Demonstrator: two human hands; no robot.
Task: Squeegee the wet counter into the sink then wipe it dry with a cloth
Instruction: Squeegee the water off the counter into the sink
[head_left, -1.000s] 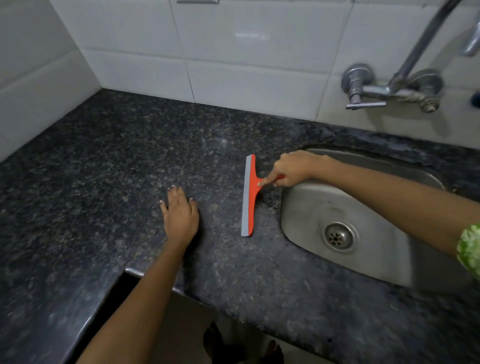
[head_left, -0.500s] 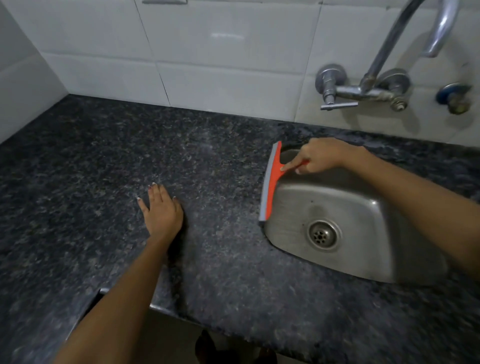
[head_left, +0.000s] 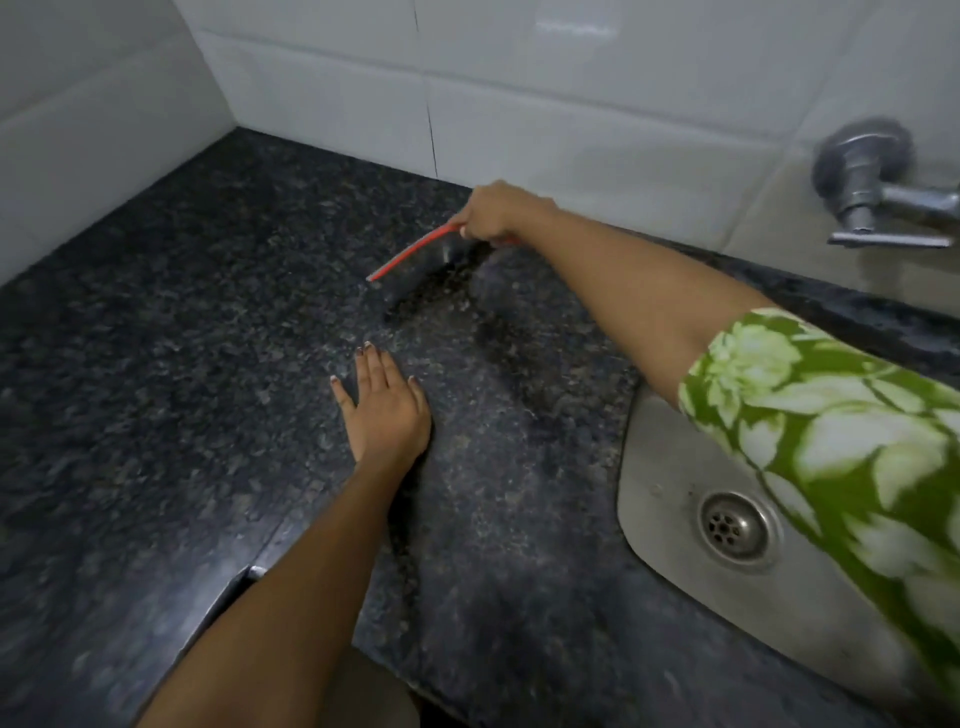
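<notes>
The right hand (head_left: 491, 214) grips the red squeegee (head_left: 410, 255) by its handle, far back near the wall. It looks light and stiff. The left hand (head_left: 387, 405) lies spread flat on the counter (head_left: 156, 415).

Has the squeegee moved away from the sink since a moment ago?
Yes. The squeegee left the sink rim and now sits back near the tiled wall, in the right hand.
</notes>
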